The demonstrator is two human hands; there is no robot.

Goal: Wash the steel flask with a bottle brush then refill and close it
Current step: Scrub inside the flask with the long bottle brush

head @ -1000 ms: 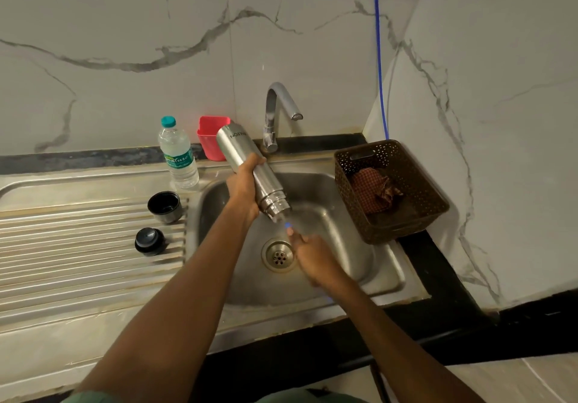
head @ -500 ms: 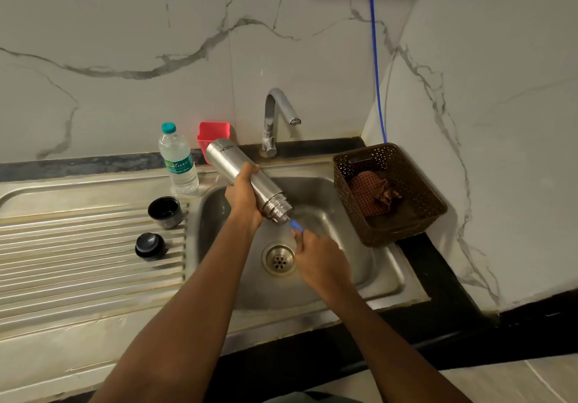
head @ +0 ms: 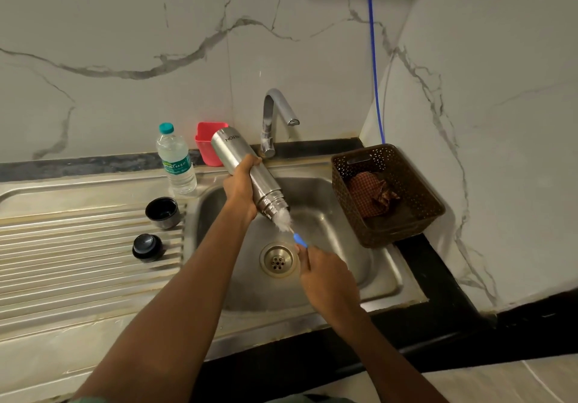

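The left hand (head: 239, 188) is gripping the flask (head: 247, 171) round its middle, fingers wrapped about the body. The flask is hanging over the sink (head: 359, 265), clear of the basin floor. Its long axis is running on a slant: base up and back toward the wall, mouth down and forward toward the right hand (head: 325, 274).

The right hand is holding the brush (head: 283, 221) by its blue handle, fingers curled round it, below and to the right of the mouth, above the drain. The white bristles are showing partly outside the mouth; how much of the head is inside cannot be told.

The brush shaft is lying nearly in line with the flask axis, so the next stroke is probably calling for travel along that slant, not across it. The right hand is nearer the mouth; the left appears to be only steadying.

A cup (head: 162, 212) and a stopper (head: 147, 246) are standing on the desk, left of the sink, well apart from both hands.
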